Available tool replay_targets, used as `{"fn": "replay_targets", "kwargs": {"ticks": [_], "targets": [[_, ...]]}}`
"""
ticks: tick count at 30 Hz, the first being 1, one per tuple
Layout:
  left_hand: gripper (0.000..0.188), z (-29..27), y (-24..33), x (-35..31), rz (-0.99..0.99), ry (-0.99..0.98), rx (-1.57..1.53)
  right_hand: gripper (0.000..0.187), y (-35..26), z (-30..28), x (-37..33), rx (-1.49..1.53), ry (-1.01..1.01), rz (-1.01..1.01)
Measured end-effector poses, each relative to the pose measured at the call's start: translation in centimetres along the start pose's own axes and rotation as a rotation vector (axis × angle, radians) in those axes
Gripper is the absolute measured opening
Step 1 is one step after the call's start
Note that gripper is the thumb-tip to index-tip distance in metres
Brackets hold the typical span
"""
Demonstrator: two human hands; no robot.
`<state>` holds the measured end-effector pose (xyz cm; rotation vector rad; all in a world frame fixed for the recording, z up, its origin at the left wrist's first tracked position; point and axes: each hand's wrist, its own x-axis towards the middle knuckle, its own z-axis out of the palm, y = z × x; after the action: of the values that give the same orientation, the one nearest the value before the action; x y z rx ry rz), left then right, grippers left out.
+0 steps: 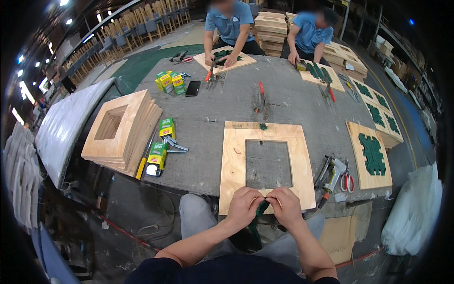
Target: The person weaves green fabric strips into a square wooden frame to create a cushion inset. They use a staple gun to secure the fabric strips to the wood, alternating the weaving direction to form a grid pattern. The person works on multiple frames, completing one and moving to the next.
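Observation:
A square plywood frame (231, 161) with a square opening lies on the table in front of me, its near edge reaching past the table's edge. A small green strap end (263, 126) sits at its far side. Over the near side, my left hand (245, 204) and my right hand (284, 207) meet, fingertips closed on a dark green strap (261, 207). More of that strap hangs down toward my lap. To the right of the frame lie a staple gun (336, 173) and red-handled pliers (348, 183).
At left stand stacked plywood frames (100, 124), small yellow-green boxes (156, 156), loose staple strips (175, 146) and a yellow-handled tool (141, 168). A panel with woven green straps (372, 154) lies at right. Two co-workers (230, 21) work on panels across the table (198, 118).

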<state>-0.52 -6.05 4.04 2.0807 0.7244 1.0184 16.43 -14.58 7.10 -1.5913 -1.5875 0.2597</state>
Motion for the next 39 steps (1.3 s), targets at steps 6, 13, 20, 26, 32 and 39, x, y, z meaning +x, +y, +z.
{"fn": "replay_targets", "kwargs": {"ticks": [6, 13, 20, 26, 32, 39], "targets": [[0.033, 0.7, -4.2, 4.6, -0.177, 0.085, -0.003, 0.012, 5.3, 1.6, 10.1, -0.048, -0.220, 0.049], [0.053, 0.0, -11.5, 6.1, -0.044, -0.112, 0.405, 0.017, 15.2, 7.3, 22.3, -0.175, -0.349, 0.244], [0.050, 0.0, -11.8, 5.8, -0.097, -0.127, 0.366, 0.017, 16.6, 10.9, 25.4, -0.281, -0.332, 0.229], [0.051, 0.0, -11.9, 6.1, -0.117, -0.150, 0.351, 0.015, 16.4, 11.4, 25.0, -0.284, -0.257, 0.235], [0.052, 0.4, -13.9, 11.4, -0.054, -0.159, 0.387, 0.014, 16.8, 11.1, 24.3, -0.258, -0.167, 0.241], [0.057, 1.6, -16.5, 15.6, 0.062, -0.250, 0.614, 0.013, 16.6, 11.8, 24.9, -0.268, -0.166, 0.223]]}}
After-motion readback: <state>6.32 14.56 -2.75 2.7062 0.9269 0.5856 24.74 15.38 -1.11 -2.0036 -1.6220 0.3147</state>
